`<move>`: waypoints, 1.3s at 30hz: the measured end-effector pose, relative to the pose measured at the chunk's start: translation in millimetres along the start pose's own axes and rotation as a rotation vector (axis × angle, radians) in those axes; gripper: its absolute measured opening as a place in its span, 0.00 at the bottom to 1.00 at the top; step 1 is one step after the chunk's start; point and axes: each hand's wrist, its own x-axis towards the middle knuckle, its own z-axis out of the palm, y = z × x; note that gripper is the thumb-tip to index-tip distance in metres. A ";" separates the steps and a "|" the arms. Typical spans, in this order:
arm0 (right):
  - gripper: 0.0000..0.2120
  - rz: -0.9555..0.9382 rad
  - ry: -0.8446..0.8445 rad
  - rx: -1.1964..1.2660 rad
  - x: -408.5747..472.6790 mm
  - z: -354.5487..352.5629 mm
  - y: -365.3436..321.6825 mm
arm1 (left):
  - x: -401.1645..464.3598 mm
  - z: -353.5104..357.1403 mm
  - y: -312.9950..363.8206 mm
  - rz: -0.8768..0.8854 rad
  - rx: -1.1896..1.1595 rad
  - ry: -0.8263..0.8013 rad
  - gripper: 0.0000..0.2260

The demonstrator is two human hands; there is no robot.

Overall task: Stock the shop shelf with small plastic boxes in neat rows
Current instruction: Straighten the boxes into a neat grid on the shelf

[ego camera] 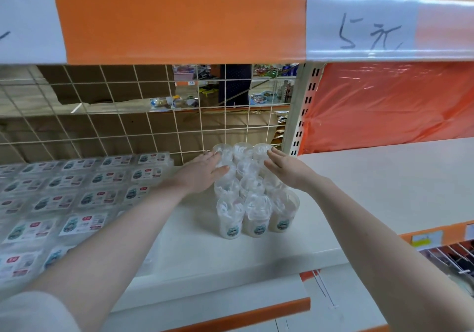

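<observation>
On the left of the white shelf [195,252], flat labelled boxes [77,196] lie in tidy rows that run back to the wire grid panel [143,126]. Just beside them, the left hand [202,172] reaches in with its fingers straight and close together, its palm laid flat against the left flank of a block of clear plastic tubs [252,190]; it grips nothing. The tubs stand upright, three across and several deep, and the back row is close to the grid. The front three show a small printed emblem. On the other flank the right hand [287,165] mirrors the first, fingers straight and held together, pressing or about to press the block's right side near the back rows. To the right, past the upright post [302,106], the shelf lies bare in front of an orange plastic sheet [389,103]. The step appears to be squaring up the block between two flat palms. The next move probably calls for gentle, even pressure from both sides, since light, tall tubs may well tip or slip out of line.
</observation>
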 end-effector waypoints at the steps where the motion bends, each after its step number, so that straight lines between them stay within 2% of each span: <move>1: 0.27 -0.002 0.009 0.004 -1.7 -1.3 0.8 | -0.9 -1.1 1.5 0.007 0.014 0.009 0.30; 9: 0.24 -0.072 0.097 -0.097 -30.6 -12.2 17.7 | -22.2 -9.1 11.6 0.072 0.055 0.066 0.28; 17: 0.21 -0.117 0.047 -0.179 -55.6 -5.1 17.2 | -51.0 3.8 27.3 0.091 0.071 -0.082 0.27; 21: 0.19 -0.105 0.061 -0.166 -53.8 -3.4 11.0 | -52.5 1.4 32.9 0.080 0.066 -0.083 0.28; 26: 0.20 -0.137 0.097 -0.195 -29.4 -14.3 9.0 | -60.2 1.4 34.7 0.086 0.118 -0.053 0.28; 31: 0.21 -0.149 0.026 -0.260 11.9 -20.7 -7.3 | -71.2 14.9 38.0 0.128 0.171 0.009 0.31; 39: 0.21 -0.147 -0.088 -0.194 55.7 -11.3 -33.9 | -80.9 24.7 34.4 0.157 0.134 0.060 0.33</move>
